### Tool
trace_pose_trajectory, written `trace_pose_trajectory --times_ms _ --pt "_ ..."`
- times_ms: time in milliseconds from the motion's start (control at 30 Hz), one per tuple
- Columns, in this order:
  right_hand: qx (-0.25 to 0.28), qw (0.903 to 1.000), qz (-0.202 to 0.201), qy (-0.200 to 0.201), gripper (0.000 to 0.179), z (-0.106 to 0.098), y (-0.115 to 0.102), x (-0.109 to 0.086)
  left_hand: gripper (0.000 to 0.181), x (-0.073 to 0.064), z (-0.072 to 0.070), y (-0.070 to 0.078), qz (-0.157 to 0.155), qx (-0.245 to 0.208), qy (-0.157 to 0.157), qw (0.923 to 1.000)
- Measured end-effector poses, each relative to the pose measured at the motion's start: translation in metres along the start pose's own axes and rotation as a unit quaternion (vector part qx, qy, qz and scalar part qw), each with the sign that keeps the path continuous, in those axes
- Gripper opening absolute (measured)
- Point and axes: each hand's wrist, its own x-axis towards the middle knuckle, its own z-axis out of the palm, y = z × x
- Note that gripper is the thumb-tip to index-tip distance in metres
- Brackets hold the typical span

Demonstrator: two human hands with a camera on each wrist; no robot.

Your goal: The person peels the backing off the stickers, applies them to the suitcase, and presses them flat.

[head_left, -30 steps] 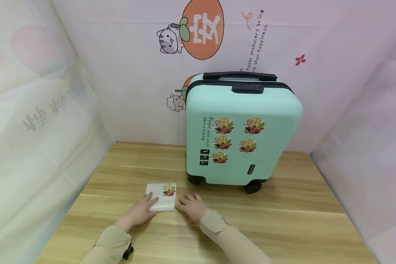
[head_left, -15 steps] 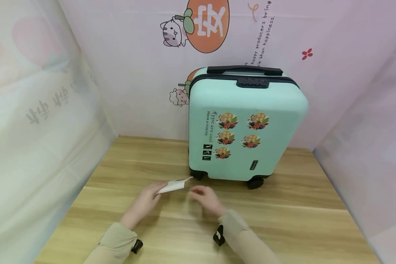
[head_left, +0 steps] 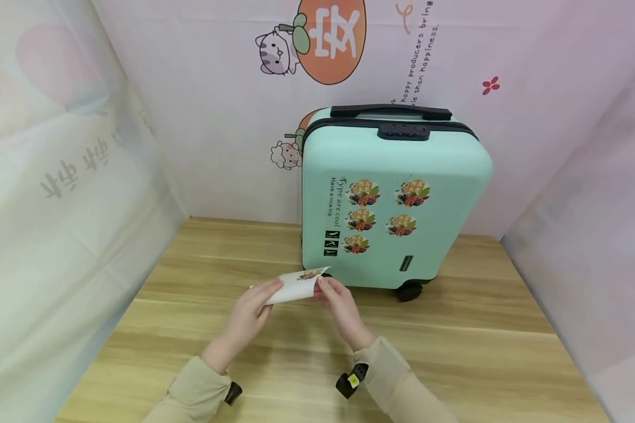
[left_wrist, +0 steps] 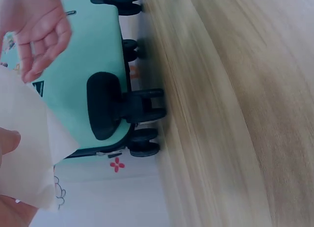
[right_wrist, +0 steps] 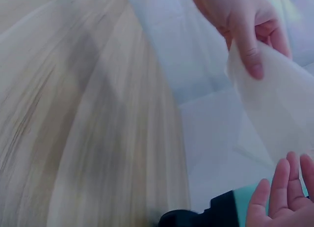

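Note:
A white sticker sheet (head_left: 292,289) is held up above the table, tilted, its fruit sticker (head_left: 310,274) on the upper face. My left hand (head_left: 246,311) pinches its left end, with the thumb on the plain side in the right wrist view. At the sheet's right edge is my right hand (head_left: 343,308). In the right wrist view the fingers of the right hand (right_wrist: 287,200) are loosely extended beside the sheet's edge. Behind both hands stands an upright mint-green suitcase (head_left: 391,158), several matching fruit stickers (head_left: 400,225) on its front.
The suitcase has a black top handle (head_left: 391,111) and black wheels (head_left: 410,291). It stands at the back of a wooden table (head_left: 217,252). Printed cloth (head_left: 211,147) hangs behind and along both sides.
My left hand has lifted the sticker sheet off the table and tilted it up toward the suitcase. The right hand has risen from the table to the sheet's right edge.

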Motion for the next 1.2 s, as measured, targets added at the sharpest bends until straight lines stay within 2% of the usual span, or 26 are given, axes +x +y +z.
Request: trace_pose_trajectory --times_ms 200,267,333,467,533,600,800,867,1033,1200 --pt "-0.005 0.9987 -0.030 0.041 0.033 0.001 -0.018 -0.006 0.054 0.001 0.000 0.005 0.083 0.023 0.038 0.9956" --pt "-0.013 0.9978 -0.032 0.056 0.031 0.001 -0.021 -0.005 0.057 0.002 0.001 0.006 0.090 0.024 0.034 0.9950" --pt "-0.024 0.9971 -0.033 0.065 0.028 -0.002 -0.022 -0.004 0.061 0.002 0.001 0.006 0.087 0.017 0.014 0.9959" --pt "-0.042 0.9963 -0.036 0.065 0.024 -0.009 -0.024 -0.001 0.070 0.002 0.002 0.008 0.068 -0.021 -0.045 0.9965" --pt "-0.060 0.9957 -0.040 0.058 0.023 -0.013 -0.026 0.000 0.073 0.004 0.002 0.009 0.054 -0.044 -0.059 0.9958" --pt "-0.084 0.9941 -0.051 0.046 0.022 -0.018 -0.028 0.000 0.071 0.007 0.003 0.011 0.040 -0.059 -0.053 0.9961" --pt "-0.157 0.9836 -0.089 0.012 0.018 -0.030 -0.032 0.002 0.055 0.029 0.002 0.019 0.001 -0.075 0.015 0.9970" --pt "-0.172 0.9803 -0.098 0.003 0.017 -0.032 -0.033 0.002 0.051 0.036 0.002 0.023 -0.014 -0.083 0.016 0.9963" --pt "-0.195 0.9745 -0.108 -0.025 0.018 -0.035 -0.032 0.004 0.044 0.043 0.006 0.031 -0.063 -0.113 -0.011 0.9915" --pt "-0.205 0.9716 -0.116 -0.025 0.017 -0.037 -0.032 0.005 0.042 0.047 0.011 0.035 -0.080 -0.135 -0.014 0.9875"
